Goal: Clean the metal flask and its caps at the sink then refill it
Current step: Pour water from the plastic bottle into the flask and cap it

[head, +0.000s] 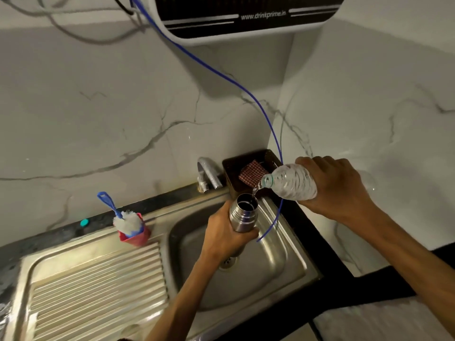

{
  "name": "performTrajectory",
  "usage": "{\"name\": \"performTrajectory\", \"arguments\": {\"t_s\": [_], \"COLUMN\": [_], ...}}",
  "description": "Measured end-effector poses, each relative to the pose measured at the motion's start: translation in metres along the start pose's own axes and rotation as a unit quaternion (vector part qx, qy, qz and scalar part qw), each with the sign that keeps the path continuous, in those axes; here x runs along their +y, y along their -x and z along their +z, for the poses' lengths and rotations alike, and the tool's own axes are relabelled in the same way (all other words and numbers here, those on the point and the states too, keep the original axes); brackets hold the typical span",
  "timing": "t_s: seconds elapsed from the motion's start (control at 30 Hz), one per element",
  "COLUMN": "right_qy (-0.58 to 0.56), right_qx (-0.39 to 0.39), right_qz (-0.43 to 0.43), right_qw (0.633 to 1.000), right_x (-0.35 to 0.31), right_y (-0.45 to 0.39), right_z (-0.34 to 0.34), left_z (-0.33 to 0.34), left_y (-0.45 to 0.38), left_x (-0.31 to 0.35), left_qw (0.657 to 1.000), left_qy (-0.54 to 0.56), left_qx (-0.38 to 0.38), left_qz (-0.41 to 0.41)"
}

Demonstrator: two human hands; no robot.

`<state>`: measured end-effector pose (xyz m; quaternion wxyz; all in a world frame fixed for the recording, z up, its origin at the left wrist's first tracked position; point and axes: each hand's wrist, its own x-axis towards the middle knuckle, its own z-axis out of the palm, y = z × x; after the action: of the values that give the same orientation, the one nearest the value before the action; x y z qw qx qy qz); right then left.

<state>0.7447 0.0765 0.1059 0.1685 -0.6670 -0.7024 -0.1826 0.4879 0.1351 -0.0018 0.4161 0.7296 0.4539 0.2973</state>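
Note:
My left hand (225,233) grips the metal flask (242,212) upright over the steel sink basin (275,257), its mouth uncapped. My right hand (334,185) holds a clear plastic water bottle (293,182) tilted neck-down to the left. A thin stream of water runs from the bottle's neck into the flask's mouth. No flask caps are in view.
A tap (208,172) stands behind the sink. A dark box with a checked cloth (251,175) sits in the corner. A bottle brush in a red cup (133,228) stands by the ribbed drainboard (98,291). A blue tube (221,72) hangs from the wall purifier (246,18).

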Motion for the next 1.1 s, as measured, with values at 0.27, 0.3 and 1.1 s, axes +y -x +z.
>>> {"name": "performTrajectory", "arguments": {"t_s": [0.27, 0.3, 1.1], "right_qy": [0.089, 0.095, 0.182], "right_qx": [0.014, 0.019, 0.087], "right_qz": [-0.035, -0.038, -0.136], "right_qw": [0.995, 0.995, 0.97], "right_x": [0.027, 0.027, 0.024], "right_y": [-0.006, -0.006, -0.031], "right_z": [-0.003, -0.003, -0.007], "left_z": [0.013, 0.015, -0.014], "left_y": [-0.013, -0.014, -0.011], "left_x": [-0.001, -0.002, -0.028], "left_qw": [1.0, 1.0, 0.998], "left_qy": [-0.002, -0.006, -0.055], "left_qx": [0.002, -0.001, 0.014], "left_qz": [0.002, 0.004, 0.03]}}
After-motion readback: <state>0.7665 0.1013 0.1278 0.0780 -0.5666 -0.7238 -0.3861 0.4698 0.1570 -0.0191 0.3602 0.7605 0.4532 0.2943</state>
